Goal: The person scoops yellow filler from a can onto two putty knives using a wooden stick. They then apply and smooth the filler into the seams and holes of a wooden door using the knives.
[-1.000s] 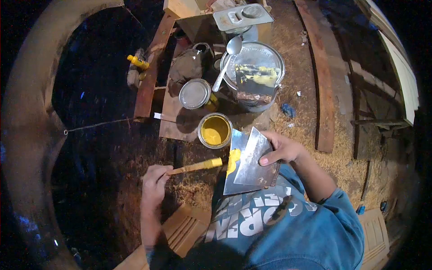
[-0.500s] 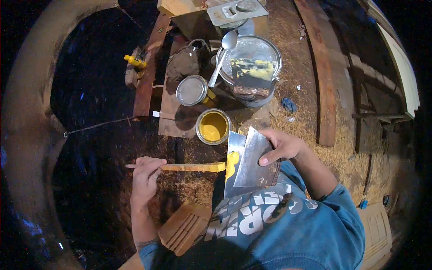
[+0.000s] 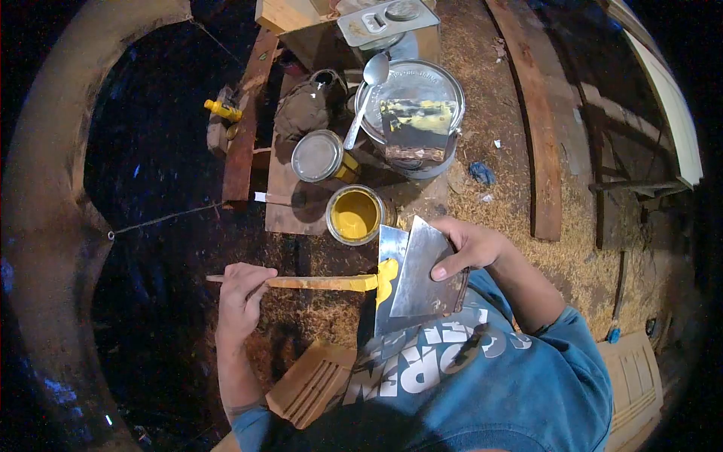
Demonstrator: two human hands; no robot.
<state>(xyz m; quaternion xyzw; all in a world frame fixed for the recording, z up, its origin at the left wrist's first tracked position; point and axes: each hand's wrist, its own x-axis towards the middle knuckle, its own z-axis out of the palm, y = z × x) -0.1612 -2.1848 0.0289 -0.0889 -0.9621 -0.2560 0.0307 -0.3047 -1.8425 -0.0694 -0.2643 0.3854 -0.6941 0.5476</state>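
1. My left hand [image 3: 241, 292], below-left of the open can [image 3: 355, 215], is closed round a stick [image 3: 320, 282].
2. Just below the can, the stick's yellow tip touches a paste blob [image 3: 387, 276] on the lower scraper [image 3: 392, 242].
3. My right hand [image 3: 468, 245], below-right of the can, clamps that scraper and an upper scraper [image 3: 422, 275] together.
4. I judge paste is being wiped onto the blade; next calls for drawing the stick clean across its edge.
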